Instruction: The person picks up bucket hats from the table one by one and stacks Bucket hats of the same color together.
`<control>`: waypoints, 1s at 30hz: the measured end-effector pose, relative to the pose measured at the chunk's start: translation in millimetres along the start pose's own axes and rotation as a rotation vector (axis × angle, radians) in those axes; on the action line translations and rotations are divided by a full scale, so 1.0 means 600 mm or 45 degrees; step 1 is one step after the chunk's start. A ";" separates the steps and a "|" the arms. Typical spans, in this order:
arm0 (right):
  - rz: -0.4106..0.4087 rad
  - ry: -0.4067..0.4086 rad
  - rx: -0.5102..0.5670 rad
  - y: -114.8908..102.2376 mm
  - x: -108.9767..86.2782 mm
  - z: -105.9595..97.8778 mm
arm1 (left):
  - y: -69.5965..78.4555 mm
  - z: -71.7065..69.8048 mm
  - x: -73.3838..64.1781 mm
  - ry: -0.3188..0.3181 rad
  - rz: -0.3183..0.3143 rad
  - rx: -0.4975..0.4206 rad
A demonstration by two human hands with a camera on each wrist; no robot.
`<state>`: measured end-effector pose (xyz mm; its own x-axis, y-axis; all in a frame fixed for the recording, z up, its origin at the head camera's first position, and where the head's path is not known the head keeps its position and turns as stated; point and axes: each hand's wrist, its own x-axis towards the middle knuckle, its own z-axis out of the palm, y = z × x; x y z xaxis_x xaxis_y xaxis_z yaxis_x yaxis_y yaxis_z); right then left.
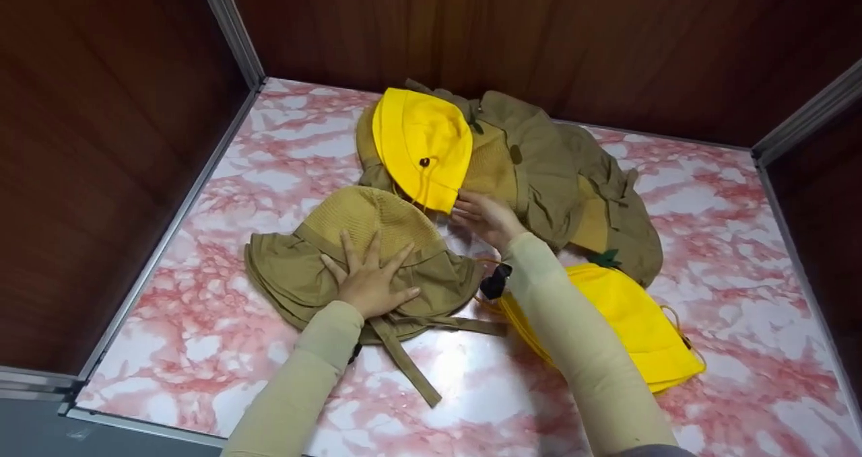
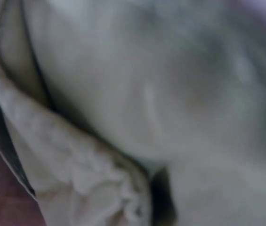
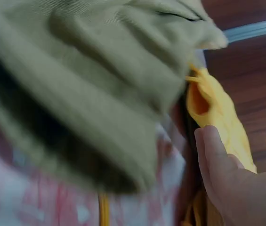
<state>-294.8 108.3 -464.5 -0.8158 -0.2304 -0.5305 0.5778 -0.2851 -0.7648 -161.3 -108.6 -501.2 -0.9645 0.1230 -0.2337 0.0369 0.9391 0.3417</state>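
Note:
A khaki hat with a woven crown and ruffled brim (image 1: 283, 268) lies front left, its straps trailing toward me. My left hand (image 1: 370, 285) rests on it with fingers spread; in the left wrist view blurred khaki cloth (image 2: 76, 165) fills most of the picture. A yellow bucket hat (image 1: 431, 134) with a cord and black toggle lies on the khaki pile at the back. My right hand (image 1: 488, 218) is at its lower edge, fingers extended. In the right wrist view that hand (image 3: 241, 183) overlaps the yellow hat (image 3: 227, 117), thumb apart from the fingers.
More khaki hats (image 1: 559, 167) lie heaped along the back wall. Another yellow hat (image 1: 626, 315) lies at the right, partly behind my right forearm, with a black toggle (image 1: 496, 280) beside it. Wood-look panels (image 1: 505, 33) enclose the pink-and-white marbled table (image 1: 168, 322).

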 end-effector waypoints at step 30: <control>-0.200 -0.066 0.251 0.014 -0.006 -0.017 | -0.002 0.003 0.000 0.016 -0.014 -0.006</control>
<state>-287.5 116.5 -472.9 -0.8965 -0.2149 -0.3874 0.4419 -0.4958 -0.7476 -160.6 -109.1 -503.4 -0.9680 0.1088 -0.2261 0.0254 0.9389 0.3432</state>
